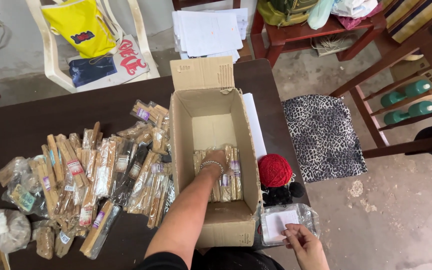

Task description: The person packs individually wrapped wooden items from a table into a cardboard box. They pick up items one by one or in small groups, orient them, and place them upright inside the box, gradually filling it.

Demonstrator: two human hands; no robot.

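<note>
At frame centre, the left hand presses loosely curled fingers onto clear-wrapped wooden stick packets lining the open brown cardboard box, apparently mid-packing; the right hand, lower right, pinches a clear plastic pouch, while further packets await at left.

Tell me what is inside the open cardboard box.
The cardboard box holds a row of clear packets of wooden sticks lying flat. The left hand reaches in and covers some of them; anything beneath that layer is hidden.
</note>
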